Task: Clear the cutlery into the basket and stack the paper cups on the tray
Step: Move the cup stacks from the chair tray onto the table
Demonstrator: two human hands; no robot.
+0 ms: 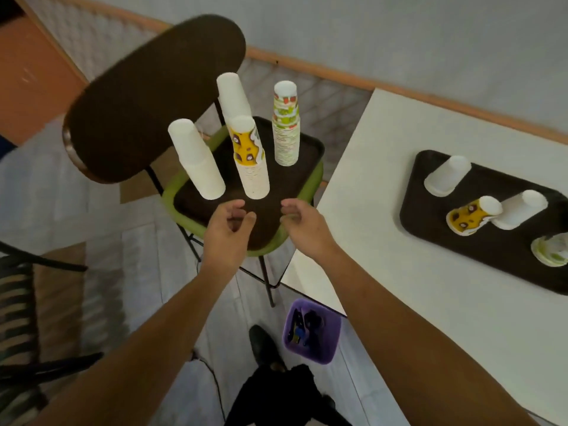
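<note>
A dark tray (302,158) rests on a green chair seat (313,179). On it stand several upside-down stacks of paper cups: a white stack (196,159) at the left, a yellow-patterned one (250,158) in the middle, a white one (232,98) behind it and a green-printed one (286,124) at the right. My left hand (229,229) and my right hand (302,227) hover over the tray's near edge, fingers curled and apart, holding nothing. A purple basket (312,332) with dark cutlery sits on the floor below.
A white table (399,272) at the right carries a second dark tray (491,241) with several upside-down cups, among them a white cup (447,176) and a yellow cup (471,215). The chair's dark backrest (153,96) rises at the left. My shoe (264,345) is beside the basket.
</note>
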